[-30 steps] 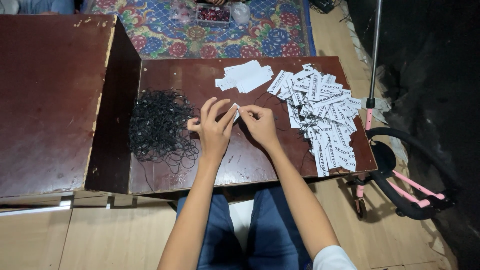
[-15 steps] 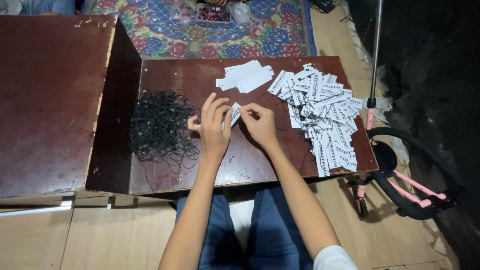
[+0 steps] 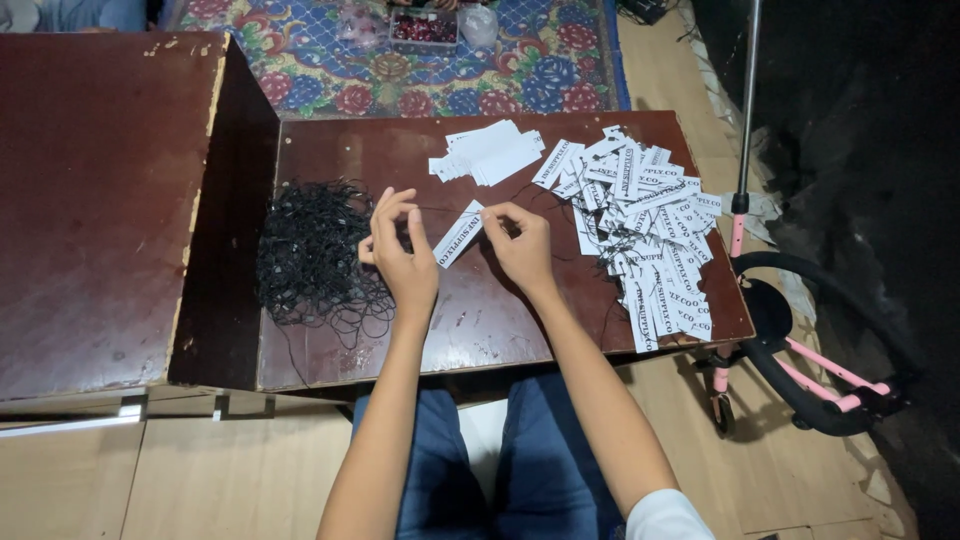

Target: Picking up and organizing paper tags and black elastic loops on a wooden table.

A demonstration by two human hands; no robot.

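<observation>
At the centre of the low brown bench (image 3: 470, 330) we have both hands raised just above the wood, with a white paper tag (image 3: 458, 234) slanting between them. Our left hand (image 3: 402, 258) keeps thumb and forefinger pinched together at about twelve o'clock of the palm, its grip nearly shut on what looks like a thin black thread, though the strand is too fine for us to be certain. Our right hand (image 3: 522, 246) curls its fingers inward, its grip tight at the tag's upper end; whether it clasps the paper itself or a loop through it we cannot tell. At nine o'clock from our left hand lies a tangled heap of black string loops (image 3: 312, 255), spread on the bench and just beside our wrist. At twelve o'clock sits a neat stack of white tags (image 3: 490, 153), and at three o'clock from our right hand a loose pile of printed tags (image 3: 650, 225) covers the bench's far side. Beyond the top edge a flowered rug (image 3: 330, 70) shows on the floor.
</observation>
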